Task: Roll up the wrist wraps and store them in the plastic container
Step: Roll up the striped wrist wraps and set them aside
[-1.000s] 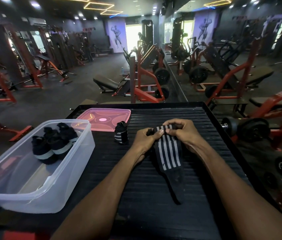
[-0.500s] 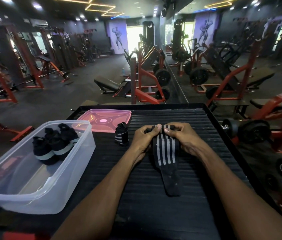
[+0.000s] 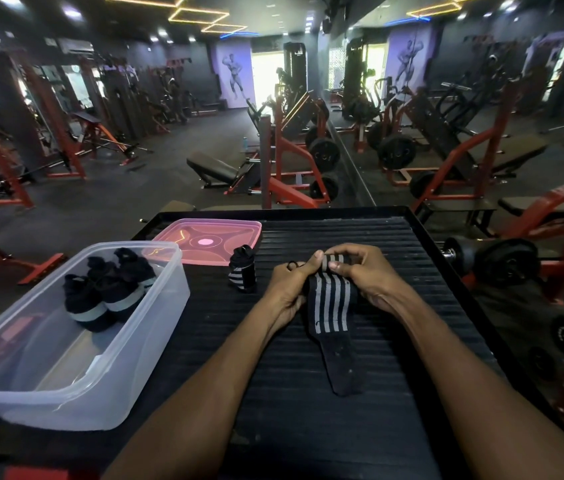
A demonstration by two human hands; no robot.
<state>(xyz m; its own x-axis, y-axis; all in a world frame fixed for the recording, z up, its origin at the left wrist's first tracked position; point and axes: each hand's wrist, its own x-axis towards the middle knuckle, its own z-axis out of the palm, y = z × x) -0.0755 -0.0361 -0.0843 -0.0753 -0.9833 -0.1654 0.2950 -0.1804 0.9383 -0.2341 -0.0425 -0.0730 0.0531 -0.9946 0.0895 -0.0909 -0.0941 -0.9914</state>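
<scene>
A black wrist wrap with white stripes (image 3: 332, 308) lies on the black ribbed platform (image 3: 395, 244), its far end partly rolled. My left hand (image 3: 291, 289) grips the left side of the roll, and a thin black loop sticks out behind its fingers. My right hand (image 3: 365, 277) pinches the right side, thumb on the striped roll. The wrap's plain black tail (image 3: 341, 367) trails toward me. A finished rolled wrap (image 3: 243, 270) stands left of my hands. The clear plastic container (image 3: 142, 344) at the left holds several rolled wraps (image 3: 107, 292).
The container's pink lid (image 3: 206, 242) lies flat behind it on the platform. A dumbbell (image 3: 495, 259) rests just past the platform's right edge. Red gym machines and benches fill the floor beyond, with a mirror wall to the right.
The roll has grown and the loose tail has shortened, drawn away from me toward my hands. Both hands stayed at the far end of the wrap.
</scene>
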